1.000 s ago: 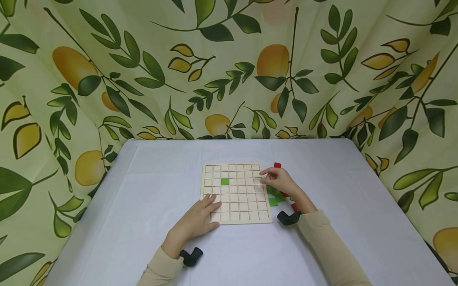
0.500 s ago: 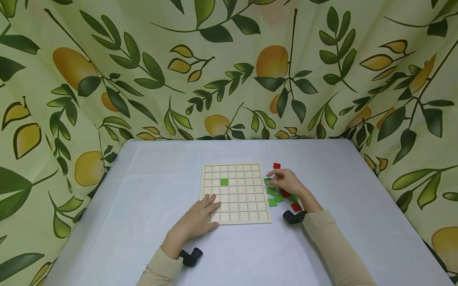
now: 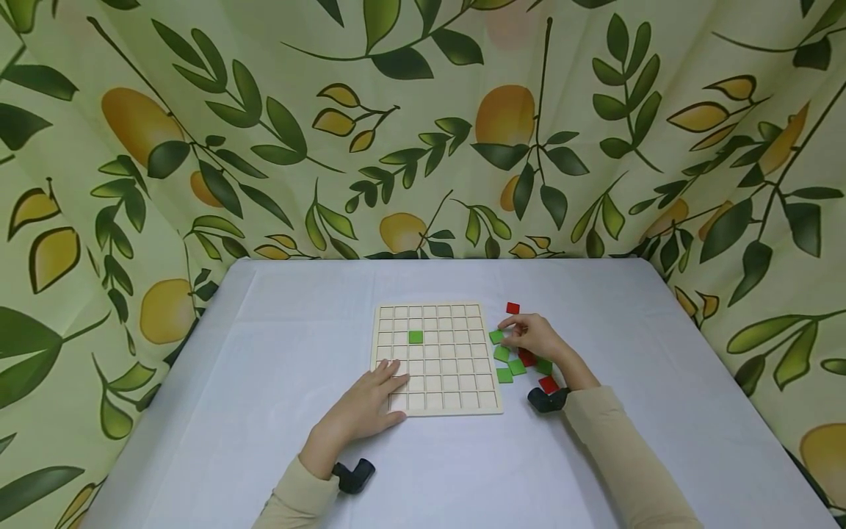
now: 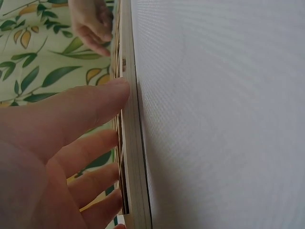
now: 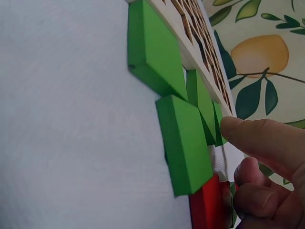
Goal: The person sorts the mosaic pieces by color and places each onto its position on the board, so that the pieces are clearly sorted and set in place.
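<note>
1. Head view: we locate the right hand [image 3: 532, 338] just beside the board [image 3: 456, 367], its fingers bent in a pinching posture. We cannot tell whether they grip anything.
2. At these fingertips lies the first green tile [image 3: 496, 336]. In the right wrist view a fingertip overlaps it; we cannot confirm contact.
3. From the fingertips back toward the wrist, we note the second green tile [image 3: 501, 354], the third green tile [image 3: 505, 375], the fourth green tile [image 3: 516, 366] and the first red tile [image 3: 526, 358], partly under the hand.
4. Left of the fingertips is the gridded board. The seated green tile [image 3: 415, 336] occupies one cell; the other cells in sight are bare. We judge the filling to be at an early stage, with eight loose tiles in sight unseated.
5. Across the board from the grip, the left hand [image 3: 360, 404] lies with fingers spread over the near-left corner, thumb against the edge. It hides some cells, which we cannot check.
6. Nearer the right wrist lie the fifth green tile [image 3: 543, 366] and the second red tile [image 3: 548, 384]; beyond the fingertips, the third red tile [image 3: 512, 308] lies apart.
7. Obstruction: several loose tiles touch, which we judge could hinder separating one.
8. Outermost, we see the white cloth [image 3: 264, 353] below and the patterned curtain [image 3: 423, 162] behind.
</note>
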Tool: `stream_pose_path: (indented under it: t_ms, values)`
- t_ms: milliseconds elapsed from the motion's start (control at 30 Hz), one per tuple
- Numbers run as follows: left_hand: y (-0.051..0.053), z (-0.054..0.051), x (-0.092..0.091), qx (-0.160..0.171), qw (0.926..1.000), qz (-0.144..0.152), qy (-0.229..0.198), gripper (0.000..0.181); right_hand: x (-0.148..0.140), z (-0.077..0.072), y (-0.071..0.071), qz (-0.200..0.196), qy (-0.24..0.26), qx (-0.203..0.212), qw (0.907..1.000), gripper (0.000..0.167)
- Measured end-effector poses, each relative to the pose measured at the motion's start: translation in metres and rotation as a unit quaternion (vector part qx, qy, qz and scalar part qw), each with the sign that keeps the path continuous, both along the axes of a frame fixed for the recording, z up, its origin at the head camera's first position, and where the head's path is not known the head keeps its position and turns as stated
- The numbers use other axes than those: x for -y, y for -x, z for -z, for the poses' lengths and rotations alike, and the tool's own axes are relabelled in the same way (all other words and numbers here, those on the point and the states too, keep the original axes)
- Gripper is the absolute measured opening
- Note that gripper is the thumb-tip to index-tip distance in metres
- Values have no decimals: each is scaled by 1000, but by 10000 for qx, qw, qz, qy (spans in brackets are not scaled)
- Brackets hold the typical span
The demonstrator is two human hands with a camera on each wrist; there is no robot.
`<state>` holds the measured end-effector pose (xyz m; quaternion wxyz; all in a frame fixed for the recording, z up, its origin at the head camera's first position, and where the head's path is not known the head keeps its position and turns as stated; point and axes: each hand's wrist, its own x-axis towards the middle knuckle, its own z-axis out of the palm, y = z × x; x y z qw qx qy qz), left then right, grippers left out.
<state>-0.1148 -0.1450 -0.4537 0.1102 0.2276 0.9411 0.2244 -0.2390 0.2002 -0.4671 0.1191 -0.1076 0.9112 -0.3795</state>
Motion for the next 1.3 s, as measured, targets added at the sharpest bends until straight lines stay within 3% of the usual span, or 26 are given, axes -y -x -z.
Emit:
stream_pose_path:
  t_ms: [700,900,1300]
  values:
    - [-1,0,-1,-4,10000,-15,48,60,3,1,5,51,-329,147,9993,32]
    - [-1,0,-1,-49,10000,-6,66,60,5,1,5,228,-437,207,9986,31]
    - [-1,-1,0,-40,10000,-3,-49,60,5,0,3,63,-329,-90,9994,29]
